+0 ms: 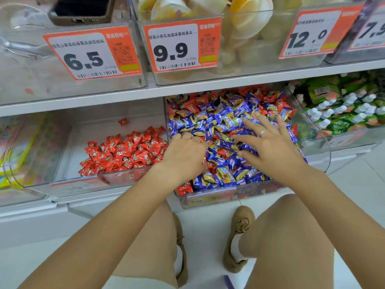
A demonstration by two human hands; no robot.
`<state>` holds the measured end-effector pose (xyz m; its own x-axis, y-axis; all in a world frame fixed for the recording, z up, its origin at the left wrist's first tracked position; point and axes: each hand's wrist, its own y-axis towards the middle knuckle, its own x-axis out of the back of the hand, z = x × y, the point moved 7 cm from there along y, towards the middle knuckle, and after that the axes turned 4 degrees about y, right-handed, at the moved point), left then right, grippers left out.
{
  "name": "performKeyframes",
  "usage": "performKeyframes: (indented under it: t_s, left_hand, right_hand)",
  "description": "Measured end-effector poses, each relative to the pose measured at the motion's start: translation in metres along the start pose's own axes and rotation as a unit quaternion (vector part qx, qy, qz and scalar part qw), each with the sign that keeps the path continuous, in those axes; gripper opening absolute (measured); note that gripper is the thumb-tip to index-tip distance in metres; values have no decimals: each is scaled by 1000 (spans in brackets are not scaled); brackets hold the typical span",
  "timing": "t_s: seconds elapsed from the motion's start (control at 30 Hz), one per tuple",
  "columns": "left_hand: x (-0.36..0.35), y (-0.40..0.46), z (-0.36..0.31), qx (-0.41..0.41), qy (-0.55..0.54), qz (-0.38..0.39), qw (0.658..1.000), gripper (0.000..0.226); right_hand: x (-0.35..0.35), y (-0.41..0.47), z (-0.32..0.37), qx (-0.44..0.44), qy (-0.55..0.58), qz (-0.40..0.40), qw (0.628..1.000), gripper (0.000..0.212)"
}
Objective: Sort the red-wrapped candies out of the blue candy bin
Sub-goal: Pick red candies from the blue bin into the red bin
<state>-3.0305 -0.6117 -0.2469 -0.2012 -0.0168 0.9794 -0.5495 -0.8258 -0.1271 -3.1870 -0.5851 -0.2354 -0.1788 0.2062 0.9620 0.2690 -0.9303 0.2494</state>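
Red twists (224,152), glossy and crinkled, scattered among blue-and-gold wrappers in the clear bin (210,198), several just beyond the fingertips, one between the two hands. Right hand (268,146) flat on the heap, fingers spread and straight. Left hand (184,156) knuckles-up at the bin's left wall, fingers curled down into the candies, grip impossible to tell. Sorted red pile (125,151) just left of that hand.

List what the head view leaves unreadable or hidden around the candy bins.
- Left hand: fingers curl into the blue candy bin; whether they hold a candy is hidden by the hand itself.
- Red-wrapped candies: wrapper print too small to read.
- Rightmost price tag: cut off by the frame edge.
- Candies under the right hand: covered.
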Motion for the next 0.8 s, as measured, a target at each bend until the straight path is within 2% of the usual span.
performKeyframes:
  t_s: [0.1, 0.13, 0.2, 0.27, 0.33, 0.43, 0.53, 0.63, 0.8]
  left_hand:
    - [12, -6, 9, 28, -81, -82, 993, 12]
    - [15, -9, 13, 42, -117, -99, 987, 12]
    - [19, -13, 19, 41, -178, -110, 977, 18]
    - [21, -14, 20, 16, -195, -99, 976, 23]
    - [20, -14, 16, -2, -168, -79, 983, 24]
    - [16, -11, 3, -29, -82, -60, 994, 28]
    - [7, -3, -7, -47, -38, -27, 998, 26]
    - [-3, 3, -11, -68, -20, 7, 997, 30]
    - [-13, 4, -16, -119, 33, 33, 992, 47]
  right_hand:
    - [10, -4, 23, 69, -12, -59, 996, 20]
    - [7, -4, 32, 91, 19, -37, 995, 18]
    - [-12, -3, 43, 99, 68, 65, 991, 23]
    - [-30, -3, 47, 108, 43, 121, 986, 30]
    - [-34, 0, 38, 108, -5, 117, 987, 33]
    - [-29, 8, 17, 56, -53, 95, 992, 27]
    - [-24, 9, 3, 25, -23, 100, 994, 28]
    - [-22, 1, 5, 39, 18, 113, 993, 36]
    - [-1, -12, 7, 75, 50, -1, 996, 24]
